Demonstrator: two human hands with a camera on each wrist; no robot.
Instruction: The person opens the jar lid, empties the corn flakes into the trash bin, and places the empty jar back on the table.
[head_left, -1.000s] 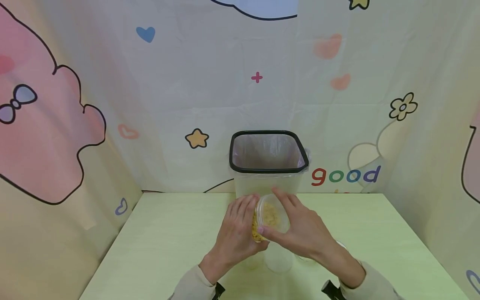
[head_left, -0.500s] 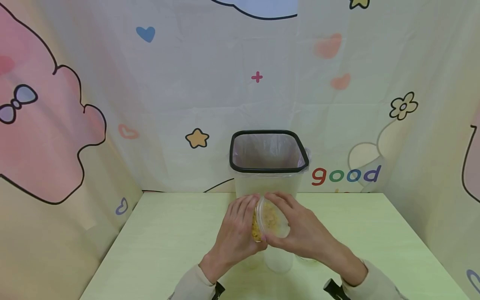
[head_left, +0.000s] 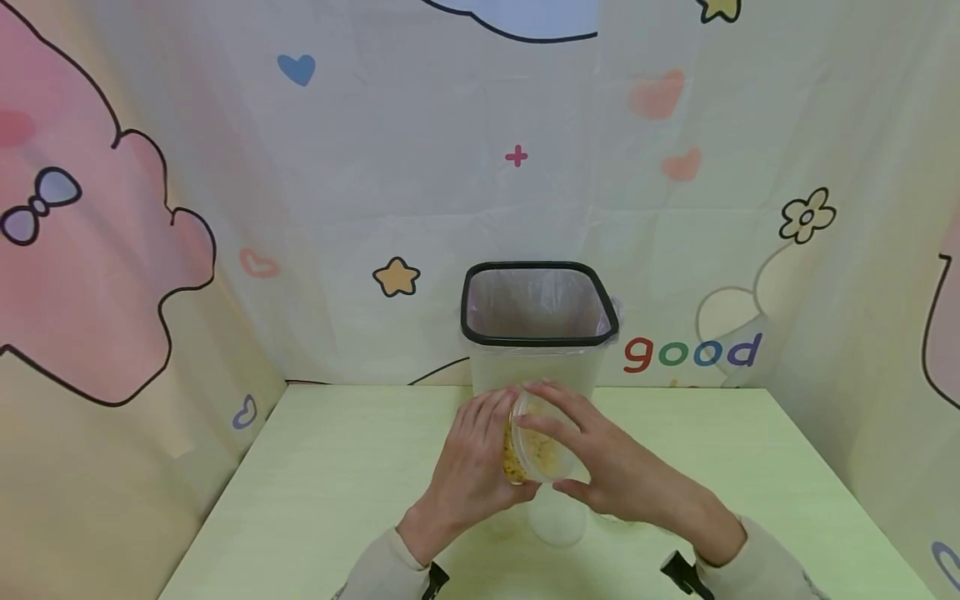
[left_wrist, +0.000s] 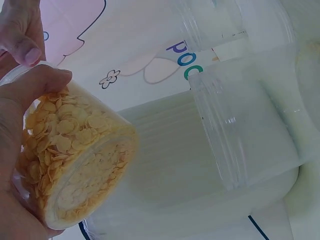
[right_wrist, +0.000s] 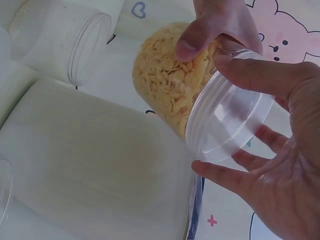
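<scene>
My left hand (head_left: pixel 476 450) grips a clear plastic jar (left_wrist: pixel 75 145) filled with yellow flakes, like corn flakes, from its left side. The jar is tilted, with its lid end facing right. On that end sits a clear screw lid (right_wrist: pixel 230 120). My right hand (head_left: pixel 626 467) spans the lid with thumb and fingers spread round its rim. In the right wrist view the right thumb (right_wrist: pixel 265 77) lies at the upper rim and one fingertip is at the lower rim. The left thumb (right_wrist: pixel 192 42) presses on the jar's side.
A bin with a black rim (head_left: pixel 536 341) and a plastic liner stands at the far edge of the table (head_left: pixel 360 467). Below my hands are clear jars, one (left_wrist: pixel 245 125) large in the left wrist view. A printed curtain (head_left: pixel 450 167) hangs behind.
My right hand has turned about the lid: its thumb has moved down and right, and a finger now crosses the lid's face. The right wrist has shifted slightly right. The left hand barely moves.
</scene>
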